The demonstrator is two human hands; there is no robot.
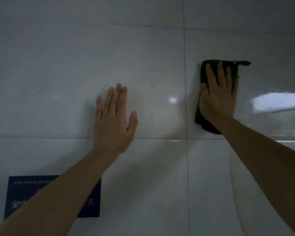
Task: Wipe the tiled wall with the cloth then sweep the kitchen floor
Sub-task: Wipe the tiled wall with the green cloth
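A glossy white tiled wall (61, 68) fills the whole view. My right hand (217, 97) lies flat with straight fingers on a dark green cloth (198, 114), pressing it against the wall right of a vertical grout line. The cloth shows above the fingertips and below the wrist. My left hand (113, 120) is spread flat, fingers straight and pointing up, on or just off the tile left of that grout line; contact with the wall cannot be told. No broom or floor is in view.
A dark blue sign with lettering (24, 193) is fixed to the wall at lower left, partly hidden by my left forearm. A window reflection (276, 103) shines on the tile at the right. A pale curved object (245, 193) sits at lower right.
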